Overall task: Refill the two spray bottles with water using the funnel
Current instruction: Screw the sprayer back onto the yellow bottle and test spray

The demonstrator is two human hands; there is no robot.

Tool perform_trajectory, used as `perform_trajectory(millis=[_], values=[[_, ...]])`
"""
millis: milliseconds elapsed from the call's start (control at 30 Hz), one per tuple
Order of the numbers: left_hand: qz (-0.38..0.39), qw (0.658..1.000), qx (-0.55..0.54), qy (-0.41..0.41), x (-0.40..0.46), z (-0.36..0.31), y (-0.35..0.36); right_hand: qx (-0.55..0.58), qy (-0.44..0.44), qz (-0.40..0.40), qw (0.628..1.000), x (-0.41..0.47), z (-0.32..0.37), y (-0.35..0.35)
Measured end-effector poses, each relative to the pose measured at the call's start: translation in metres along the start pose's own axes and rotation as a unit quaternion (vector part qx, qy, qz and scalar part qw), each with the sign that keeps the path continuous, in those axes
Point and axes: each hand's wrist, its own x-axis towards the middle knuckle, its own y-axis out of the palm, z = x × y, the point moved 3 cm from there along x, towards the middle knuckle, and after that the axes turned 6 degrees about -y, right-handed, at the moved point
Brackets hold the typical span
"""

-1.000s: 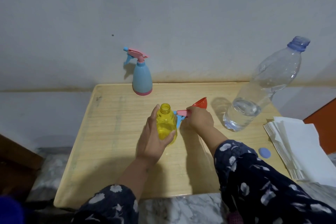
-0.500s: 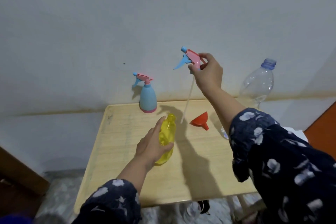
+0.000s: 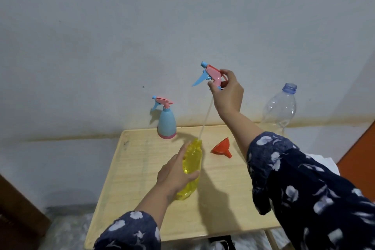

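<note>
Support: a pale wooden table [image 3: 142, 168] with a low raised rim, set against a grey-white wall.
Far edge: a light blue plastic spray bottle [image 3: 166, 124] with a pink trigger head, standing upright.
Middle: a translucent yellow plastic bottle [image 3: 191, 163] without its head, standing on the top.
Right of it: a small red plastic funnel [image 3: 221, 147], lying on its side, apart from the yellow bottle.
Far right corner: a clear plastic water bottle [image 3: 281, 107] with a blue neck, uncapped, upright.

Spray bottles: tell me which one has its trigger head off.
The yellow spray bottle, gripped by the left hand. Its trigger head is lifted out in the right hand; the blue spray bottle by the wall keeps its head on.
</note>
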Motion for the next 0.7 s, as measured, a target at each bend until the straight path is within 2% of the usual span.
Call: perform_trajectory(millis=[300,700], values=[[-0.042,0.999,-0.018,0.011,0.021,-0.035,-0.026,0.036,0.017,0.03,0.999,-0.035,-0.009,0.014],[-0.071,0.996,-0.022,0.042,0.043,-0.068,-0.058,0.089,0.019,0.073,0.993,-0.031,0.001,0.017]])
